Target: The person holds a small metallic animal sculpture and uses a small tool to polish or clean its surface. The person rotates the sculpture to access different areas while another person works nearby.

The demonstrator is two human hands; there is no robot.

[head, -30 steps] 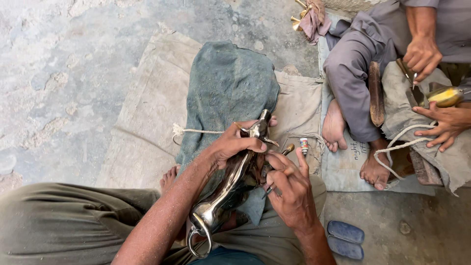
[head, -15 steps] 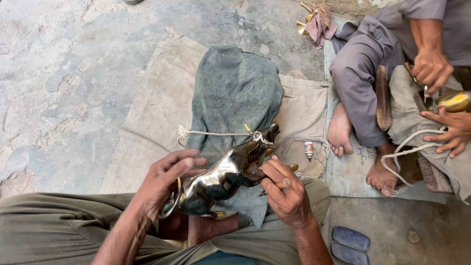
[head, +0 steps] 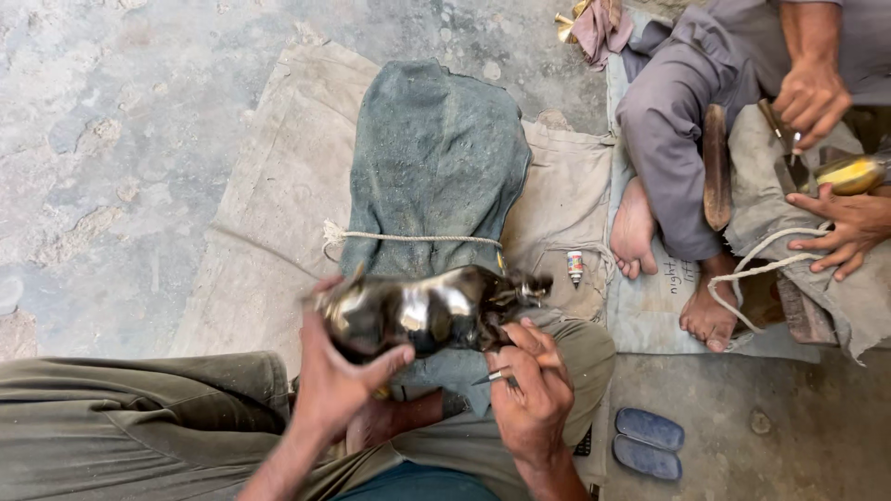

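From the head camera, the left hand (head: 339, 385) curls around the rear of a shiny dark metal animal figure (head: 427, 311), held lying sideways above the lap and a grey-green cloth bundle (head: 432, 158) tied with rope. The right hand (head: 531, 394) closes on a thin metal tool (head: 492, 376), fingers touching the figure's underside. Nearby on the sacking (head: 278, 186) stands a small bottle (head: 575, 267). A co-worker's hand (head: 849, 227) rests on cloth to the right.
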